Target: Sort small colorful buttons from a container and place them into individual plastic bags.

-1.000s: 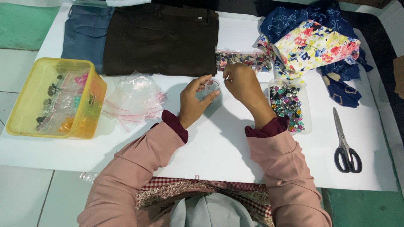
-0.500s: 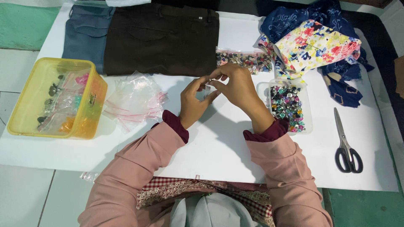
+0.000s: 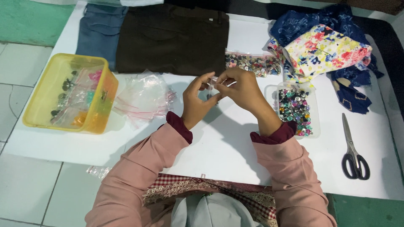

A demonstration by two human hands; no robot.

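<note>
Small clear bag (image 3: 211,87) pinched in both hands' grip, beside clear tray (image 3: 313,110) of coloured buttons (image 3: 294,110).

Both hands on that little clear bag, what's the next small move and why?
Probably pinch the mouth shut: the left hand and right hand hold the small clear bag between them above the white sheet, fingers at its top edge. Its contents are too small to tell.

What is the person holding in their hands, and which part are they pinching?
Both the left hand and the right hand pinch a small clear plastic bag between their fingertips, apparently at its top edge. What is inside is too small to tell.
</note>
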